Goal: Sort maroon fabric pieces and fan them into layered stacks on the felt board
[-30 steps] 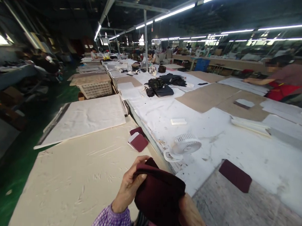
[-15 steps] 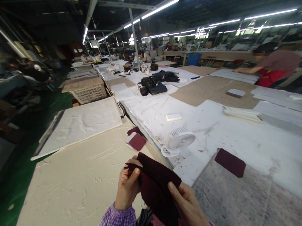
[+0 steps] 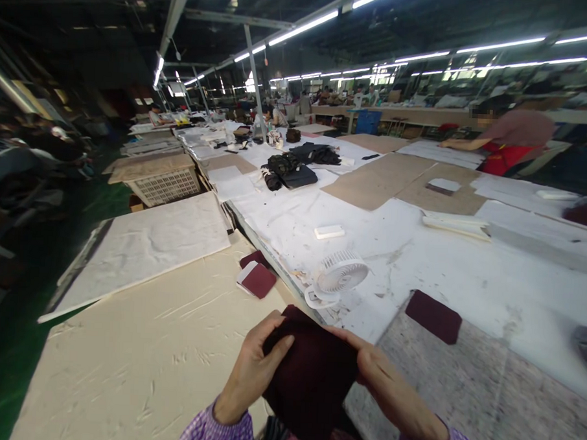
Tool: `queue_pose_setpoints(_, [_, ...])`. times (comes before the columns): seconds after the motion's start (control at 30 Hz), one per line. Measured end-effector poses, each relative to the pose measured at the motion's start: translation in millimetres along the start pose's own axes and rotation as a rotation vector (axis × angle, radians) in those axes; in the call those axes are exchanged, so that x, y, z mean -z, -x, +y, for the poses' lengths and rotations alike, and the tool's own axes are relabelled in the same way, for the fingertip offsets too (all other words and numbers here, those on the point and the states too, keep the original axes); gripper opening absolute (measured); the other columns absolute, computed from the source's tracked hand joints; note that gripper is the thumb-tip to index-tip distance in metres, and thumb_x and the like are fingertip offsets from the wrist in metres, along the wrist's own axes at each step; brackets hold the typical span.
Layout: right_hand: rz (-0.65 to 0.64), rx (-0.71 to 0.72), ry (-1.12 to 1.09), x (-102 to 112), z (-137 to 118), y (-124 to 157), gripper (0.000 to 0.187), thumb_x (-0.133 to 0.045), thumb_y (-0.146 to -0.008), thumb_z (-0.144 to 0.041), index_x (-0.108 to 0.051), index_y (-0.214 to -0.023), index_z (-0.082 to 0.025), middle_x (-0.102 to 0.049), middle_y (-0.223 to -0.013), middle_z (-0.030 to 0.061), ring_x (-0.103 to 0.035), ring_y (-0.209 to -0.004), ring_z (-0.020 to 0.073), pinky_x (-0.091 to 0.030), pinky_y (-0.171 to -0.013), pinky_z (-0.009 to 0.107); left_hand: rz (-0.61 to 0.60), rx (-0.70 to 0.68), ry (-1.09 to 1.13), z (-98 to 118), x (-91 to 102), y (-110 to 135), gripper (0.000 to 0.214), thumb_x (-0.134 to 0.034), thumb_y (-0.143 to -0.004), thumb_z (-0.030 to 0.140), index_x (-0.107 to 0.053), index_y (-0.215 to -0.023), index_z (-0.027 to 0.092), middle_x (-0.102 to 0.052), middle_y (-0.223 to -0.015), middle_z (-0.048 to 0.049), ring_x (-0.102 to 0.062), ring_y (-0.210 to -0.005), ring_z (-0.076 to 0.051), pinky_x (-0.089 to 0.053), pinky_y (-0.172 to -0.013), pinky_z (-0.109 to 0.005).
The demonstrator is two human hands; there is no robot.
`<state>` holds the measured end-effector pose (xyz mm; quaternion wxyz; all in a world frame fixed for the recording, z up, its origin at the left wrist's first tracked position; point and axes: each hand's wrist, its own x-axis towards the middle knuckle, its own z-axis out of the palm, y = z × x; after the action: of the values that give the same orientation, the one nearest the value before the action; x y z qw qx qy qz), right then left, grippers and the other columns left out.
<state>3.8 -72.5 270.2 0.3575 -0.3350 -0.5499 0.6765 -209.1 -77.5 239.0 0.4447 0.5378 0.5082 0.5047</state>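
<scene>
Both my hands hold a stack of dark maroon fabric pieces close to my body at the bottom centre. My left hand grips its left edge with the thumb on top. My right hand is wrapped round its upper right edge. Another maroon piece lies flat on the grey felt pad to the right. A small stack of maroon pieces rests on the cream board ahead of my left hand.
A small white fan lies on the white table just beyond my hands. A white block, dark garments and a plastic basket sit farther back. A person in red leans over the table at right.
My right hand has moved from under the fabric to grip its upper right edge. The stack, fanned open half a second ago, is closed flat again. The view has shifted slightly.
</scene>
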Motion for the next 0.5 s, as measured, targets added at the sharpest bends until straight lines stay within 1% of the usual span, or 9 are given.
queue_pose_setpoints(0.07, [-0.058,-0.025,0.065,3.9,-6.3,-2.6,0.054,-0.063,-0.077,-0.051,-0.055,-0.123,-0.024,-0.064,-0.107,0.0073,-0.059,-0.098,0.024,-0.048,-0.085,0.038,-0.049,-0.031,-0.069,6.5,-3.7,-2.1,0.026,-0.064,-0.077,0.025,-0.066,-0.102,0.023,-0.065,-0.105,-0.0048,-0.059,-0.099,-0.021,-0.045,-0.088,-0.027])
queue_pose_setpoints(0.1, [-0.077,-0.037,0.106,4.6,-8.8,-4.1,0.049,-0.068,-0.075,-0.044,-0.057,-0.119,-0.023,-0.066,-0.101,0.0052,-0.06,-0.093,0.023,-0.049,-0.081,0.036,-0.073,-0.039,-0.093,10.4,-6.0,-3.7,0.03,-0.064,-0.076,0.023,-0.065,-0.105,0.024,-0.065,-0.106,-0.0045,-0.059,-0.099,-0.021,-0.045,-0.09,-0.028])
queue_pose_setpoints(0.13, [-0.076,-0.05,0.15,4.8,-10.5,-5.5,0.041,-0.069,-0.075,-0.039,-0.062,-0.111,-0.021,-0.067,-0.092,0.0032,-0.062,-0.086,0.0216,-0.05,-0.074,0.032,-0.099,-0.039,-0.109,14.5,-8.3,-5.6,0.035,-0.065,-0.074,0.022,-0.064,-0.109,0.025,-0.065,-0.106,-0.0043,-0.059,-0.099,-0.021,-0.045,-0.09,-0.029])
queue_pose_setpoints(0.2, [-0.015,-0.067,0.223,6.0,-12.0,-7.2,0.023,-0.066,-0.077,-0.036,-0.067,-0.091,-0.017,-0.066,-0.077,0.0011,-0.06,-0.071,0.0178,-0.049,-0.063,0.027,-0.134,-0.008,-0.087,21.9,-12.0,-9.6,0.046,-0.068,-0.072,0.022,-0.059,-0.117,0.026,-0.068,-0.098,-0.0041,-0.062,-0.092,-0.02,-0.046,-0.088,-0.03])
queue_pose_setpoints(0.27, [0.09,-0.064,0.186,9.6,-13.0,-7.0,0.024,-0.064,-0.079,-0.038,-0.066,-0.082,-0.015,-0.065,-0.073,0.0016,-0.059,-0.065,0.016,-0.046,-0.058,0.026,-0.128,0.061,0.047,25.8,-12.9,-12.1,0.056,-0.069,-0.071,0.026,-0.052,-0.125,0.026,-0.069,-0.091,-0.0047,-0.064,-0.085,-0.02,-0.049,-0.083,-0.031])
queue_pose_setpoints(0.33, [0.198,-0.01,0.057,15.1,-15.8,-5.7,0.027,-0.064,-0.079,-0.041,-0.067,-0.088,-0.015,-0.067,-0.079,0.0032,-0.06,-0.07,0.0172,-0.048,-0.063,0.028,-0.11,0.121,0.281,24.2,-11.6,-11.2,0.063,-0.07,-0.071,0.035,-0.048,-0.13,0.024,-0.068,-0.099,-0.0086,-0.064,-0.09,-0.023,-0.051,-0.082,-0.033])
queue_pose_setpoints(0.4, [0.278,0.072,-0.046,19.8,-20.1,-4.4,0.031,-0.064,-0.079,-0.042,-0.066,-0.095,-0.016,-0.067,-0.085,0.0041,-0.061,-0.078,0.0189,-0.049,-0.073,0.032,-0.093,0.159,0.5,17.5,-10.8,-6.5,0.067,-0.07,-0.068,0.046,-0.05,-0.128,0.023,-0.064,-0.113,-0.0125,-0.061,-0.1,-0.028,-0.051,-0.085,-0.037])
queue_pose_setpoints(0.43, [0.304,0.11,-0.071,21.1,-21.9,-4.0,0.032,-0.065,-0.079,-0.043,-0.066,-0.097,-0.017,-0.068,-0.088,0.0044,-0.061,-0.081,0.0196,-0.049,-0.077,0.034,-0.086,0.169,0.559,13.3,-11.6,-3.4,0.068,-0.071,-0.065,0.051,-0.053,-0.125,0.023,-0.063,-0.116,-0.013,-0.059,-0.104,-0.031,-0.05,-0.088,-0.04])
queue_pose_setpoints(0.5, [0.347,0.172,-0.092,20.8,-22.4,-3.1,0.034,-0.064,-0.079,-0.044,-0.066,-0.1,-0.017,-0.067,-0.091,0.0052,-0.061,-0.085,0.0214,-0.048,-0.082,0.037,-0.07,0.152,0.547,5.8,-17.3,2.0,0.066,-0.072,-0.061,0.054,-0.058,-0.119,0.025,-0.065,-0.112,-0.0118,-0.058,-0.107,-0.033,-0.049,-0.09,-0.043])
